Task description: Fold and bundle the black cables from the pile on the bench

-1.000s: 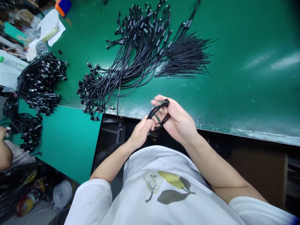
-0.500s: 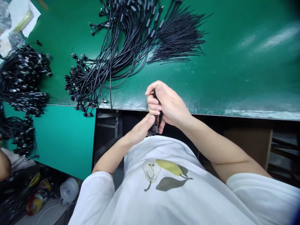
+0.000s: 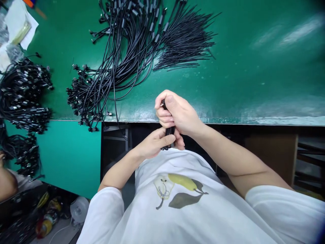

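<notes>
A small folded bundle of black cable [image 3: 169, 131] is between my two hands, just in front of the table's edge. My right hand [image 3: 181, 112] is wrapped round its upper part, and a metal plug tip shows by the thumb. Lower down, my left hand [image 3: 158, 140] closes on the bundle with the thumb across it. Fingers hide most of the bundle. Beyond my hands a large heap of black cables [image 3: 122, 64] lies on the green table [image 3: 243, 81], with connectors at the left and thin ends [image 3: 188, 44] fanned out at the right.
More black cables with connectors [image 3: 25, 91] are piled at the left. Paper and plastic [image 3: 19, 25] lie at the far left corner. Another person's arm [image 3: 7, 183] shows at the left edge. A white round object [image 3: 79, 209] and a bottle [image 3: 44, 227] are below.
My left thumb has moved across the lower part of the bundle, and the left hand sits slightly lower. My right hand keeps its hold. The view has shifted slightly.
</notes>
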Demonstrator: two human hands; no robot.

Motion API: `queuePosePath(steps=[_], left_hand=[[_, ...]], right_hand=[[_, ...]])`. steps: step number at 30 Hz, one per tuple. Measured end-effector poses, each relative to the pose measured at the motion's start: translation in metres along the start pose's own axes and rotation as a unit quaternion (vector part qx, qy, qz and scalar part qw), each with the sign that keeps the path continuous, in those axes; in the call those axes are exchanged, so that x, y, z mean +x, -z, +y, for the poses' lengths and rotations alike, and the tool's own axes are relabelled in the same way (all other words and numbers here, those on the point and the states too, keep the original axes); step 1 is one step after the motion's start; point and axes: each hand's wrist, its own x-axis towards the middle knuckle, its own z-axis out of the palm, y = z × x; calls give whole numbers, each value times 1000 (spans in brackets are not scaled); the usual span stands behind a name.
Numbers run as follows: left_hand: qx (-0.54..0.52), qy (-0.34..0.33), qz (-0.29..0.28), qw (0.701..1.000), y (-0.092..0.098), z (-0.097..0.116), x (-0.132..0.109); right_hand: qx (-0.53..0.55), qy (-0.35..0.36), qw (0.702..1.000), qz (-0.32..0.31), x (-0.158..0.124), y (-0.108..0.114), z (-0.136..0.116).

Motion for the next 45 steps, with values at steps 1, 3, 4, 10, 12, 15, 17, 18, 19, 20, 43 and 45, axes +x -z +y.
queuePosePath(steps=[1,3,4,10,12,15,17,18,19,20,43,45], left_hand=[[-22,9,12,1000,-3,0,2],[-62,24,23,998,-9,-1,5],[-77,28,23,996,-12,-2,7],[-123,51,59,989,-15,-7,20],[-98,31,70,992,-11,-10,24],[-10,-9,82,997,-2,-12,29],[59,-25,73,995,3,-12,32],[94,-26,61,993,5,-12,33],[124,-23,51,991,6,-12,34],[150,-17,44,988,7,-11,35],[-38,-81,104,990,10,12,45],[-25,-89,94,991,8,11,45]], right_hand=[[8,-7,1000,7,0,1,-2],[24,-32,999,31,1,5,-7],[31,-48,997,44,2,7,-11],[67,-102,989,84,3,20,-21],[68,-90,990,88,2,23,-19],[41,-77,992,87,-2,26,-9],[22,-77,994,72,-6,25,-2],[14,-75,995,64,-7,26,1],[5,-72,996,56,-9,26,3],[-10,-67,997,46,-10,28,3],[-482,4,838,255,-20,126,-58],[-484,-16,862,152,-36,96,-33]])
